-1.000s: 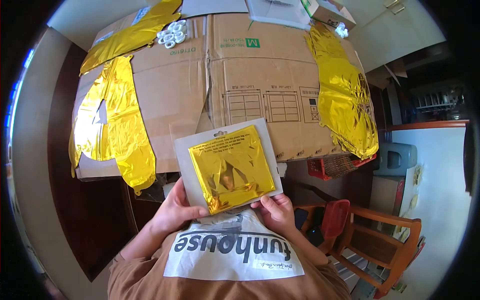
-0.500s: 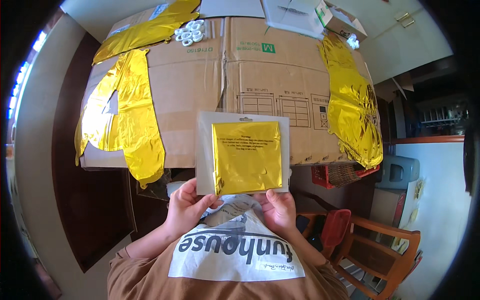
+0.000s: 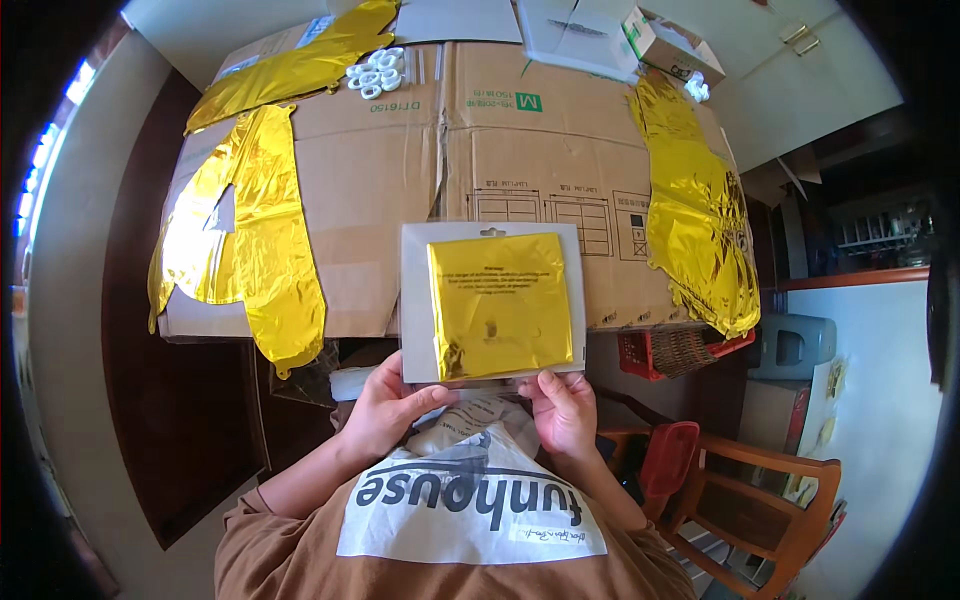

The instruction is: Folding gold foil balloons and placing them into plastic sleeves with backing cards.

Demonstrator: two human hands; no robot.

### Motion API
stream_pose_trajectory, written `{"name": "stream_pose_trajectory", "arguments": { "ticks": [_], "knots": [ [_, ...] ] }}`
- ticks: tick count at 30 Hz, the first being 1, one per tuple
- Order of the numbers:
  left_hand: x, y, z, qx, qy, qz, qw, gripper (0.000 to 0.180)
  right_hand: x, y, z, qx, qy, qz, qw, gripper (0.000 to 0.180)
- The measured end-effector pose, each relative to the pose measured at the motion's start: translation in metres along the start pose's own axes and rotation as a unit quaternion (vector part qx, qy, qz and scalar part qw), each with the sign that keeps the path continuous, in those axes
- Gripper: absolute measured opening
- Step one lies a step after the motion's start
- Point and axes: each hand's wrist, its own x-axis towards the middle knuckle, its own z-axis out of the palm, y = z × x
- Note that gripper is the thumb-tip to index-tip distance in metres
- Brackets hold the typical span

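Observation:
A flat clear pouch with a white backing card and a folded gold foil balloon (image 3: 503, 320) inside is held up in front of me. My left hand (image 3: 388, 408) pinches its lower left corner, thumb along the front. The lower right edge is gripped by my right hand (image 3: 562, 412), thumb also in front. Both hands' other fingers are partly hidden behind the packet. Its far part overlaps the near edge of the cardboard box (image 3: 375, 190). On that box lie an A-shaped gold foil balloon (image 3: 272, 230) at left and another flat gold foil balloon (image 3: 690, 200) at right.
A third gold foil piece (image 3: 290, 75) lies at the far left, beside a pile of white ribbon rolls (image 3: 377, 73). An open small carton (image 3: 670, 45) stands at the far right. Below the right edge are a red basket (image 3: 650, 358) and a wooden chair (image 3: 765, 500).
The packet has shifted slightly right, and the foil inside now sits a little tilted. My right hand has moved up a little with its edge; both hands keep their grip.

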Motion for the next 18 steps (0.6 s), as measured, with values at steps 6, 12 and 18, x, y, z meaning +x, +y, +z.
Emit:
{"name": "stream_pose_trajectory", "arguments": {
  "ticks": [6,12,18],
  "knots": [
    [0.006,-0.001,-0.01,0.053,-0.018,-0.022,0.998,0.024,-0.001,0.008,0.003,-0.011,0.001,-0.034,0.999,0.024],
    [0.007,-0.009,-0.004,0.068,0.005,0.016,0.998,0.02,-0.003,0.009,0.006,0.003,-0.056,-0.007,0.998,0.028],
    [0.006,-0.013,-0.011,0.055,-0.016,-0.009,0.998,0.019,-0.004,0.014,-0.002,-0.039,-0.017,-0.023,0.999,0.022]
  ]
}}
